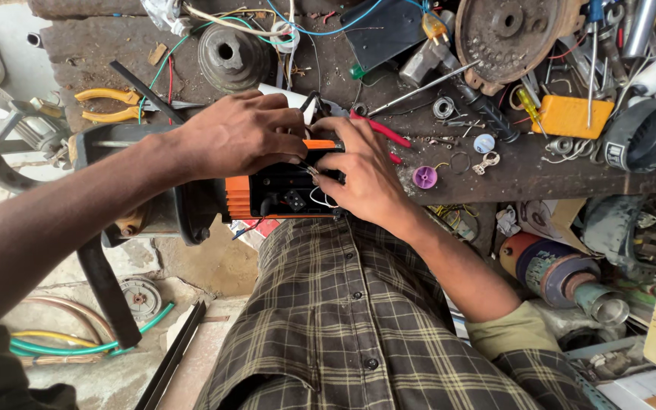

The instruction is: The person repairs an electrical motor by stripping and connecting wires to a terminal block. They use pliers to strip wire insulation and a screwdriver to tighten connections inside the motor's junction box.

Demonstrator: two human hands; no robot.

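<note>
While the left hand (pixel 241 137) lies curled over the top of the orange-and-black tool (pixel 282 186), its fingers bend down onto the housing near an orange switch (pixel 319 143); whether they pinch anything there I cannot tell. The right hand (pixel 362 175) clasps the tool's black end from the other side, fingers wrapped around it and thumb near thin white wires (pixel 320 199) that loop out of the open body. The tool sits at the front edge of the bench (pixel 525 178), just above the person's plaid shirt (pixel 343 319), joined on its left to a grey metal housing (pixel 168 212). Yellow pliers (pixel 111 105) lie behind the left wrist. Red-handled pliers (pixel 381 130) rest just beyond the right hand, and a purple cap (pixel 424 178) lies near it on the bench. A rusty disc (pixel 510 30) sits at the back.
</note>
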